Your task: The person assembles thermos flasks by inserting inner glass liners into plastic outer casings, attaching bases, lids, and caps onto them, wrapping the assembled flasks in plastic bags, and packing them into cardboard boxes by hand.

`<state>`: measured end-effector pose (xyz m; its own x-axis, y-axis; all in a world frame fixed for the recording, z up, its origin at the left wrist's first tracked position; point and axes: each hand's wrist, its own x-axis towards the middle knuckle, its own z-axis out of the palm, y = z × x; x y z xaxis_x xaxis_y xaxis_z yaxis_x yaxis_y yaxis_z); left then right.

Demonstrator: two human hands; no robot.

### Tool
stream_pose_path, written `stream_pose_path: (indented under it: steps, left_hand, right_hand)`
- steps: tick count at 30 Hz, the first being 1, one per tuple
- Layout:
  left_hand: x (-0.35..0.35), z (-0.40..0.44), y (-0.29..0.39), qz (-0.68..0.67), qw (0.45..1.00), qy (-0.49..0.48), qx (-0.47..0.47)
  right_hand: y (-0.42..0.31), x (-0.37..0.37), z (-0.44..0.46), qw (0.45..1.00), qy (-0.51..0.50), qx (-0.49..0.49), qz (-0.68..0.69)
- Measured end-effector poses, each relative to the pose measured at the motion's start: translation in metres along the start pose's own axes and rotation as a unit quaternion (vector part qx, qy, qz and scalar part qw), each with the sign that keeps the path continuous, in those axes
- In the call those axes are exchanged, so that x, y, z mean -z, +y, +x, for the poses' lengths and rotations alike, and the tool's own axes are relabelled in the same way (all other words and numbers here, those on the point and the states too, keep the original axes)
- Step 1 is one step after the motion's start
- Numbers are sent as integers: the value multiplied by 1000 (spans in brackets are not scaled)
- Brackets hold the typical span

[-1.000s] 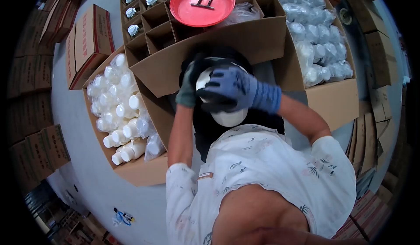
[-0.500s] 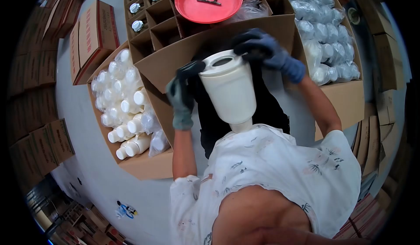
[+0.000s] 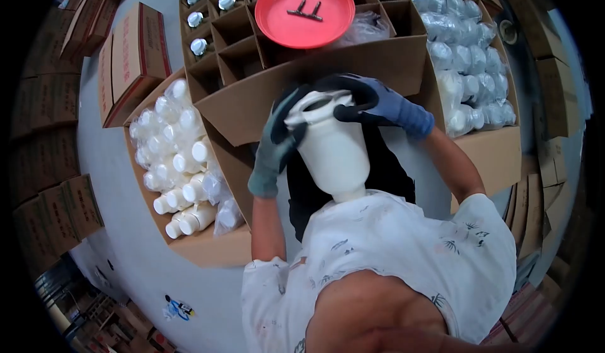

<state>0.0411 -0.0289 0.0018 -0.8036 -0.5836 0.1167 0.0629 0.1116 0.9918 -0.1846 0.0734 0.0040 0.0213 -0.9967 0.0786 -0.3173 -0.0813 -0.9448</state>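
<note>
A white plastic container [image 3: 334, 154] stands in front of my body, its wide end with a dark round opening facing up and away. Its other end narrows to a neck beside my shirt. My left hand [image 3: 280, 139], in a grey-green glove with dark fingers, curls around the left side of the rim. On the opposite side, my right hand [image 3: 381, 104], in a blue glove with dark fingers, grips the rim with its thumb across the front. The gloves partly cover the rim, and slight blur softens the fingers.
Ahead is a divided cardboard carton [image 3: 302, 76] with white-capped bottles in some cells. A red plate [image 3: 277, 28] bearing dark metal pieces rests on it. Boxes of white bottles [image 3: 179, 158] and plastic-wrapped bottles [image 3: 482, 69] flank me. A closed carton [image 3: 132, 63] stands farther left.
Both hands have closed in around the container's rim, my left hand rising and moving right. The container's open end sits slightly lower in view, and the surroundings have shifted a little.
</note>
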Motion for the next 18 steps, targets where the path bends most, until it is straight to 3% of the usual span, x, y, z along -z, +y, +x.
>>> stream_pose_path:
  steps: [3, 5, 6, 7, 9, 10, 11, 13, 14, 15, 16, 17, 18]
  left_hand:
    - [13, 7, 4, 181, 980, -43, -70]
    - [26, 13, -27, 27, 1000, -3, -1]
    - [21, 16, -38, -169, 983, 51, 52]
    - [13, 25, -34, -360, 921, 123, 81]
    - [15, 39, -5, -451, 889, 62, 53]
    - [19, 44, -2, -541, 839, 10, 59]
    - [19, 43, -15, -429, 900, 71, 41]
    - [10, 44, -27, -179, 973, 141, -21]
    - [3, 50, -14, -33, 984, 163, -61]
    - [-4, 56, -1, 100, 970, 197, -96]
    - [-4, 62, 12, 225, 941, 172, -188]
    - [2, 63, 16, 312, 921, 126, -198]
    - [10, 64, 19, 396, 891, 79, -206]
  right_hand:
    - [-14, 0, 15, 982, 20, 162, -92]
    - [-26, -2, 33, 980, 87, 175, -28]
    - [-30, 0, 43, 976, 123, 176, 28]
    - [-28, 4, 54, 968, 144, 206, -6]
    - [-23, 5, 72, 932, 138, 283, -178]
    - [-17, 1, 78, 917, 109, 309, -227]
    - [-9, -7, 85, 939, 80, 271, -197]
    - [-1, -5, 89, 987, 89, 135, 23]
    - [1, -3, 91, 978, 103, 178, -20]
    - [3, 0, 93, 966, 121, 220, -63]
    - [5, 4, 91, 960, 110, 257, 2]
    - [8, 8, 89, 949, 94, 292, 65]
    - [29, 17, 86, 952, 54, 269, 132]
